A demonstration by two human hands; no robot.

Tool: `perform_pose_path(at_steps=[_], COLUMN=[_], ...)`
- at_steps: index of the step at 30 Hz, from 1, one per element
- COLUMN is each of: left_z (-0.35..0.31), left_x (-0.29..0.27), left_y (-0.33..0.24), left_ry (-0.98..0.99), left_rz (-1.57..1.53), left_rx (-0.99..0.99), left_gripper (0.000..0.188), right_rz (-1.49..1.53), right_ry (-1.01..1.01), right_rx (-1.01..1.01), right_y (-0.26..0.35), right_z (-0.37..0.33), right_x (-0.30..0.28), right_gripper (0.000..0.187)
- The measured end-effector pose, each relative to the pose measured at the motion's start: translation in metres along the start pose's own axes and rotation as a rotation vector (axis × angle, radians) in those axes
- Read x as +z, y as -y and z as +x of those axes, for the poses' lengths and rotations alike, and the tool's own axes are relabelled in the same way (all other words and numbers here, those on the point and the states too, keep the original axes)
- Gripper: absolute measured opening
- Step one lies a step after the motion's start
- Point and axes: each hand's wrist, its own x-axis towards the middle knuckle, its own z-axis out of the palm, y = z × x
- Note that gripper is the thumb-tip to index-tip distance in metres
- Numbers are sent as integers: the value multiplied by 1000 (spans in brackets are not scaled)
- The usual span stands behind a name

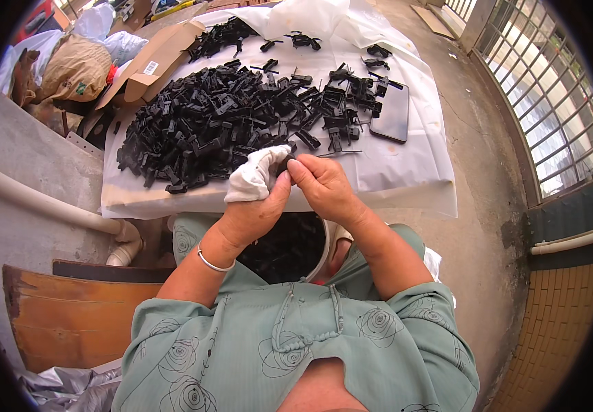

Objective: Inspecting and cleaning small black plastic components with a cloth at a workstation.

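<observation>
Pinching a small black part (284, 165) between both hands' fingertips (295, 167).

L hand (258, 199) + R hand (324, 185) raised together, fingers (295, 167) pinched, wrists bent inward.

Home piecework balcony, plastic parts heap (207, 123), barred window (550, 103)

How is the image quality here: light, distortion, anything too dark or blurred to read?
Head view: bright even daylight; fisheye bends the window grille and blacks out the corners; both hands are sharp; the pile of black parts merges into one dark mass; the white sheet is nearly overexposed.
</observation>
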Motion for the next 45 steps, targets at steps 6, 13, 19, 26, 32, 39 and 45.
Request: perform_pose_path(at_steps=[6, 13, 19, 26, 32, 39, 45], left_z=[3, 4, -1, 2, -2, 53, 18], left_x=[-18, -21, -17, -12, -15, -67, -62], left_y=[9, -8, -9, 0, -8, -1, 12], left_ry=[38, 176, 249, 218, 200, -108, -52], left_rz=[-565, -296, -364, 90, 88, 740, 101], left_rx=[-341, -394, -427, -51, -129, 251, -312], left_gripper=[31, 29, 25, 24, 24, 51, 16], right_rz=[-262, -192, -36, -78, -56, -782, -735], right_ry=[159, 49, 110, 193, 107, 26, -71], right_rx=[83, -189, 126, 5, 16, -214, -200], right_y=[6, 3, 10, 0, -4, -9, -27], right_z=[1, 2, 3, 0, -3, -8, -2], right_x=[-13, -14, -14, -6, 12, 11, 9], right_gripper=[14, 8, 15, 23, 26, 23, 16])
